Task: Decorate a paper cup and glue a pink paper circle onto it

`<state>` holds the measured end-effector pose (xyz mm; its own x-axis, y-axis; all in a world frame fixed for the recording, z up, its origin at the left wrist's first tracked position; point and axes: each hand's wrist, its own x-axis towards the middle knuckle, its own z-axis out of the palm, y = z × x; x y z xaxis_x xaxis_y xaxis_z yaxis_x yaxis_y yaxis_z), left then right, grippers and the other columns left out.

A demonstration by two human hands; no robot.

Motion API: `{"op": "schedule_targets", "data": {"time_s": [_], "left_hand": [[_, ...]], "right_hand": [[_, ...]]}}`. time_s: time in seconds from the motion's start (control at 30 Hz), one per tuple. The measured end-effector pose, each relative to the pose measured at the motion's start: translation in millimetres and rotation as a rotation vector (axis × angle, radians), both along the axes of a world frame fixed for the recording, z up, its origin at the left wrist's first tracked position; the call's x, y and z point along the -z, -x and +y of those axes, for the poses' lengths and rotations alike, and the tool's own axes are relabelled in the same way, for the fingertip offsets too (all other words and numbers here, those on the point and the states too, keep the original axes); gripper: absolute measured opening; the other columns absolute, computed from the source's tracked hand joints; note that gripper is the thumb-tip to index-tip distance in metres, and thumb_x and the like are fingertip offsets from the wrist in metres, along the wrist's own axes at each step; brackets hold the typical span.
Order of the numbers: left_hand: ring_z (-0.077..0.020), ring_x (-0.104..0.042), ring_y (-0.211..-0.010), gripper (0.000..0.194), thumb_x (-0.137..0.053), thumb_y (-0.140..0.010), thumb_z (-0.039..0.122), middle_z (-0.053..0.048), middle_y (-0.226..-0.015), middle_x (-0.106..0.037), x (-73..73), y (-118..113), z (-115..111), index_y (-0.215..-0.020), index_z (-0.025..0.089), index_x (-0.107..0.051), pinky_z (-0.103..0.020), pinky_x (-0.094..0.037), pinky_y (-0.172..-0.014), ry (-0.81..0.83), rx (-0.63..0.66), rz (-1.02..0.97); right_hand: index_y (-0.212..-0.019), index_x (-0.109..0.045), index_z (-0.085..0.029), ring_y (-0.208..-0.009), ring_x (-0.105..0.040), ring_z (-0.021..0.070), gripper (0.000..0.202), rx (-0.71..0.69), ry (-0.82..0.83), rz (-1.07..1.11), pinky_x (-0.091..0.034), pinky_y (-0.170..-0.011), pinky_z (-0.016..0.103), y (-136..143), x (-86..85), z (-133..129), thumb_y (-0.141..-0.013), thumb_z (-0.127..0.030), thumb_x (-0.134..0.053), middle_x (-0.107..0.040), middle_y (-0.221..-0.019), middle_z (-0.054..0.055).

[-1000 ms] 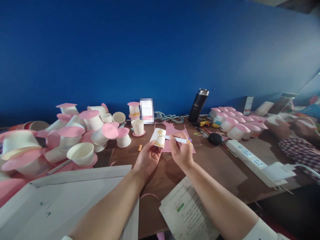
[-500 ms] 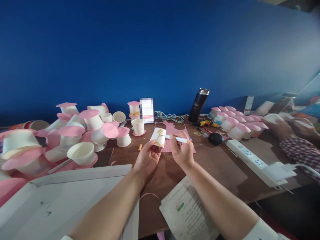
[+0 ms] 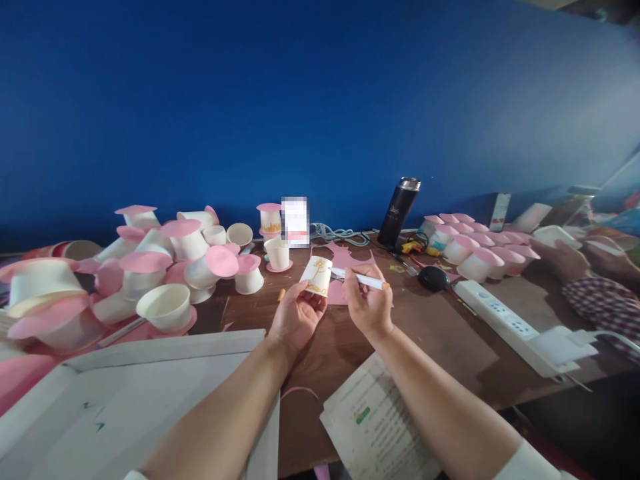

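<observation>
My left hand [image 3: 299,313] is closed round the lower part of a white paper cup [image 3: 316,276], tilted over the table. Yellow-orange drawing shows on the cup's side: a flower-like shape with a stem and a band of marks along the bottom. A white marker [image 3: 364,279] is pinched in my right hand [image 3: 369,301], its tip at or very near the cup's right edge; whether it touches, I cannot tell. Pink paper with cut-out curves [image 3: 345,257] lies behind the hands. An orange marker cap [image 3: 281,295] rests left of the cup.
Several white cups with pink paper discs [image 3: 183,239] crowd the left, beside a white box lid [image 3: 165,400]. At right are a black flask [image 3: 399,212], more cups [image 3: 479,263], a power strip [image 3: 510,323] and another person's sleeve [image 3: 597,307]. Printed paper [image 3: 373,420] lies in front.
The marker tip has drawn back slightly to the right from the drawing. More of the stem and leaf lines now shows on the cup. My left hand still holds the cup.
</observation>
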<state>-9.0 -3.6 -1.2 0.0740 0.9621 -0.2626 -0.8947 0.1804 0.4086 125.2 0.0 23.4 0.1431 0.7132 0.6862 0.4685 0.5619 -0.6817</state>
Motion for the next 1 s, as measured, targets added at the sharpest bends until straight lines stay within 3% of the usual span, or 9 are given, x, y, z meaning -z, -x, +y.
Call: {"op": "schedule_targets", "data": {"time_s": [0.27, 0.43, 0.63, 1.0], "left_hand": [[-0.0137, -0.061, -0.080, 0.020, -0.068, -0.075, 0.022, -0.007, -0.098, -0.066, -8.7, -1.1, -3.0, -0.093, 0.016, -0.064, -0.024, -0.051, -0.066, -0.010, -0.005, -0.012], [-0.0099, -0.060, -0.072, 0.015, -0.071, -0.072, 0.017, -0.005, -0.091, -0.066, -7.1, -3.2, -1.5, -0.085, 0.017, -0.063, -0.019, -0.049, -0.061, 0.042, -0.062, 0.031], [-0.0124, -0.062, -0.082, 0.016, -0.069, -0.072, 0.009, -0.007, -0.096, -0.066, -9.3, -5.6, -1.4, -0.085, 0.016, -0.061, -0.019, -0.051, -0.068, 0.084, -0.121, 0.057], [-0.0094, -0.059, -0.068, 0.017, -0.071, -0.072, 0.012, -0.006, -0.087, -0.066, -6.1, -4.2, -0.8, -0.086, 0.014, -0.062, -0.019, -0.051, -0.060, 0.122, -0.083, 0.073]], "right_hand": [[-0.083, -0.059, -0.018, -0.052, -0.056, 0.0113, 0.014, 0.008, -0.032, -0.031, -0.044, -0.052, 0.022, 2.0, -2.1, -1.7, -0.086, -0.030, -0.054, -0.061, -0.063, 0.000], [-0.084, -0.059, -0.018, -0.053, -0.056, 0.0119, 0.012, -0.020, -0.043, -0.052, -0.044, -0.052, 0.023, 2.4, -0.4, -2.8, -0.086, -0.029, -0.053, -0.061, -0.063, 0.000], [-0.086, -0.058, -0.018, -0.056, -0.056, 0.0123, 0.012, -0.047, -0.021, -0.071, -0.044, -0.052, 0.024, 2.8, 2.6, -2.6, -0.086, -0.029, -0.053, -0.062, -0.068, 0.002], [-0.083, -0.059, -0.018, -0.057, -0.055, 0.0117, 0.010, -0.015, -0.036, -0.080, -0.044, -0.056, 0.024, 4.3, 1.3, -2.1, -0.086, -0.026, -0.053, -0.061, -0.070, 0.001]]}}
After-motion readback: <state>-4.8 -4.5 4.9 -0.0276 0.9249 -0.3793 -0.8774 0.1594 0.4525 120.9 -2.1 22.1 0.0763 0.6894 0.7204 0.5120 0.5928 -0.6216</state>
